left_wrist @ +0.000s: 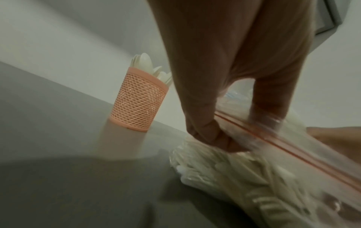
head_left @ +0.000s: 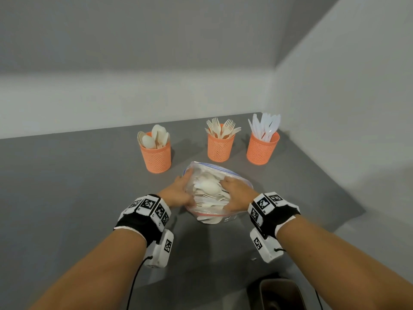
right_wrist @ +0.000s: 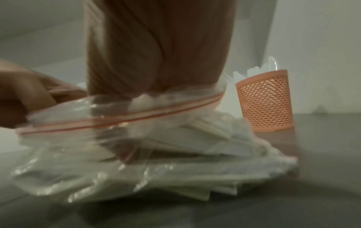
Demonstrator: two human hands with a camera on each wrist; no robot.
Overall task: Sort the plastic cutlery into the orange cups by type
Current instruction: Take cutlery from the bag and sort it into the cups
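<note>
I judge the step in hand is drawing one piece out of the clear zip bag (head_left: 218, 193) of mixed cutlery lying on the desk (head_left: 78, 198), near the three orange cups: spoon cup (head_left: 156, 158), fork cup (head_left: 220, 147), knife cup (head_left: 262, 149). To do it well I would keep the bag mouth spread, take a single piece by its handle, and lift slowly so nothing tangled comes with it. My left hand (head_left: 178, 193) has a narrow grip, pinching the bag's edge by the red seal. My right hand (head_left: 238, 193) reaches palm-down into the opening; whether its fingers hold anything I cannot tell. Both forearms angle inward.
</note>
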